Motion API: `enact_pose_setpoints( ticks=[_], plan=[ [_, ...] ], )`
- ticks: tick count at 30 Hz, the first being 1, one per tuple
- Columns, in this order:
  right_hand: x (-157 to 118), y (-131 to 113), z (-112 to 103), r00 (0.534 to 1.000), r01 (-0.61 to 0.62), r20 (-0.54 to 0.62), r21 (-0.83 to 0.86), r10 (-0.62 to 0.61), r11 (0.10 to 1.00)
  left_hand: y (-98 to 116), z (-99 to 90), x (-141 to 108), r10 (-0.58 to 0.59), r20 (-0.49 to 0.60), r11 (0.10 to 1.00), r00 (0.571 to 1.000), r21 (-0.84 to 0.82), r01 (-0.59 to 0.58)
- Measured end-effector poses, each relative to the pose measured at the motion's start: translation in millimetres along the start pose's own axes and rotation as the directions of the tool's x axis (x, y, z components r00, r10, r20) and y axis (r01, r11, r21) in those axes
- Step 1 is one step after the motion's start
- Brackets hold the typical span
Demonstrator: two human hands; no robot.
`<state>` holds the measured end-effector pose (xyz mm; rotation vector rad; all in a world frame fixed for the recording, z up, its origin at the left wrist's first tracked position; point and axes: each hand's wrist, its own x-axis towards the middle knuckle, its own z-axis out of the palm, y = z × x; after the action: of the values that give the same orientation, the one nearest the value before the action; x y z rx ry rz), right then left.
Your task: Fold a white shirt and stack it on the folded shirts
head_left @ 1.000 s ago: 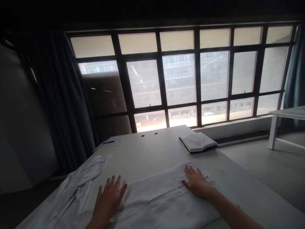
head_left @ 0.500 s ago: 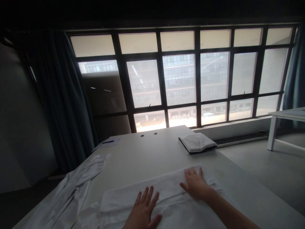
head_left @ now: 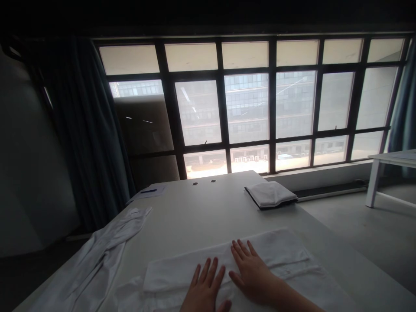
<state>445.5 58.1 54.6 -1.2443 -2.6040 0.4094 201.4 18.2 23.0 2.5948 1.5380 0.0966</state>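
A white cloth garment [head_left: 182,271] lies on the white table [head_left: 195,212] right in front of me, with a folded strip along its far edge and some creases. My left hand [head_left: 206,288] rests on it with fingers spread, palm down. Just to the right, my right hand [head_left: 251,273] also lies flat on the fabric, fingers stretched out. The two hands are close together but apart. Neither one grips anything.
Another crumpled white garment [head_left: 100,255] lies along the table's left side. A folded white cloth with a dark edge [head_left: 270,194] sits at the right edge. Paper [head_left: 156,192] with a blue pen is at the far left. A second table [head_left: 373,182] stands at the right.
My right hand has moved left across the fabric, closer to my left hand. My left hand has shifted slightly right. The view has shifted a little.
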Motion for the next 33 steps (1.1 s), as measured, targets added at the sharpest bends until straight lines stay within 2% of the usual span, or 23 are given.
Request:
enact_pose_setpoints(
  ticks=[4, 8, 13, 17, 21, 25, 33],
  plan=[
    [1, 9, 0, 1.0, 0.007, -0.013, 0.004, -0.007, 1.0, -5, 5.6, 1, 0.011, -0.024, 1.0, 1.0, 0.005, -0.011],
    [3, 20, -5, 0.999, -0.046, 0.004, -0.008, 0.046, 0.999, -8, 9.1, 1, 0.022, -0.047, 1.0, 0.999, 0.015, -0.022],
    [4, 29, -9, 0.994, -0.104, -0.021, -0.033, 0.103, 0.994, -5, 4.8, 1, 0.006, -0.006, 1.0, 1.0, -0.01, -0.006],
    [5, 36, -6, 0.989, -0.15, 0.001, -0.029, 0.15, 0.988, -3, 1.6, 0, 0.02, -0.024, 0.999, 0.999, -0.027, -0.021],
    [7, 51, -8, 0.983, -0.182, -0.03, -0.051, 0.181, 0.982, -2, -3.9, -2, 0.01, -0.008, 0.999, 1.0, -0.03, -0.01],
    [9, 67, -10, 0.972, -0.235, -0.004, -0.067, 0.235, 0.97, -1, -9.7, -3, 0.005, 0.001, 1.0, 1.0, -0.022, -0.005],
    [10, 83, -8, 0.957, -0.289, -0.004, -0.088, 0.289, 0.953, -6, -8.2, -2, -0.005, 0.012, 1.0, 1.0, -0.028, 0.005]
  ],
)
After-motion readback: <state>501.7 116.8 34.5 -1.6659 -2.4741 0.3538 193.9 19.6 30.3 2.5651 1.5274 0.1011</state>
